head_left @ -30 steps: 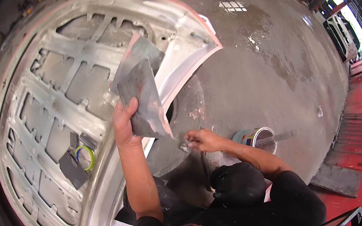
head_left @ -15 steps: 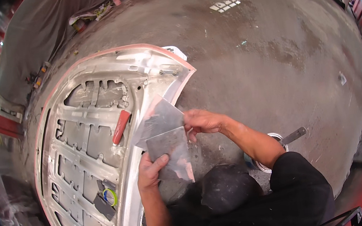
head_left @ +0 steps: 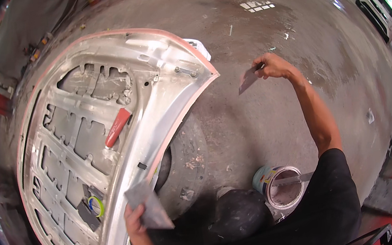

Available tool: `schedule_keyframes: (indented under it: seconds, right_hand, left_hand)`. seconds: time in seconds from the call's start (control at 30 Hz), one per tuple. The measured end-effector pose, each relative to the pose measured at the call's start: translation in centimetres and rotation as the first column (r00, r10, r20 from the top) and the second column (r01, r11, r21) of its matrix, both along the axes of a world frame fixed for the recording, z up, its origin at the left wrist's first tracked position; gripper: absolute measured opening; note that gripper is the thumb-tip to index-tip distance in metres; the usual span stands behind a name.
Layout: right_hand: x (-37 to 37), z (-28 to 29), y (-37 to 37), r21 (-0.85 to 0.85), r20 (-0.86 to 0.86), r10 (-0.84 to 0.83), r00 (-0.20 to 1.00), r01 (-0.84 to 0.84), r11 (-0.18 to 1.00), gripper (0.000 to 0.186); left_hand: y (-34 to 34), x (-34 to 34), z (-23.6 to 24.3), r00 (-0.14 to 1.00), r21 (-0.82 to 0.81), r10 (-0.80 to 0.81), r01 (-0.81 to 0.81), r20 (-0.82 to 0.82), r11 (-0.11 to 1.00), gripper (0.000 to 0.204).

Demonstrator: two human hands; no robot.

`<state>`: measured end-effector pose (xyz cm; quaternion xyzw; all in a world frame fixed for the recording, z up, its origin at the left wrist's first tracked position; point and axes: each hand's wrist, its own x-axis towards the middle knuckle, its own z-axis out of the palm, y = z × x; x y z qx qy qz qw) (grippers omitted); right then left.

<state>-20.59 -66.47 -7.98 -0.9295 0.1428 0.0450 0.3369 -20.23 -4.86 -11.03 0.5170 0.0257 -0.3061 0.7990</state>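
Note:
My left hand (head_left: 133, 221) grips a flat grey rectangular plate (head_left: 149, 209), thumb and fingers closed at its edge, beside the near right rim of a bare-metal car hood (head_left: 163, 108). Well out to the right, over the floor, my right hand (head_left: 274, 66) pinches a thin, dark, flat spreader (head_left: 248, 80) whose blade slants down to the left. Its fingertips are curled round the blade's upper end. On the hood's inner ribs lies a red tube (head_left: 118, 127) with a pale cap end.
A paint-style can (head_left: 263, 182) stands right of my knee, with a putty knife (head_left: 295, 179) across its mouth. Dark pads (head_left: 88, 217) and a green-yellow tape ring (head_left: 96, 206) lie on the hood. A tire (head_left: 189, 165) sits below the hood's edge. A parked vehicle (head_left: 376, 14) is far right.
My hands have moved apart: the right has swung out and away to the right with the spreader, the left down and left with the plate. The view has shifted, uncovering the can.

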Motion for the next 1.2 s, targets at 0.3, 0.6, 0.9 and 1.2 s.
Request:
schedule_keyframes:
  seconds: [0.3,0.6,0.9,1.2]
  right_hand:
    - [8.0,-0.2,1.3,-0.159,-0.075,0.083,0.994,-0.094,0.983,0.019]
    - [10.3,-0.7,1.7,-0.279,0.046,0.194,0.980,-0.174,0.944,0.022]
    - [11.3,1.6,2.0,-0.433,-0.079,0.269,0.960,-0.276,0.858,0.022]
    - [11.5,0.9,2.0,-0.439,0.000,0.408,0.913,-0.366,0.820,0.019]
  left_hand:
    - [12.7,-13.6,-2.9,0.918,0.009,0.391,-0.391,-0.071,0.920,0.067]
    - [13.1,-13.0,-3.9,0.901,-0.066,0.411,-0.422,-0.136,0.904,0.058]
    - [12.9,-13.0,-3.7,0.863,-0.191,0.445,-0.492,-0.240,0.850,0.061]
    - [12.1,-12.7,-3.0,0.889,-0.223,0.398,-0.445,-0.227,0.867,0.060]
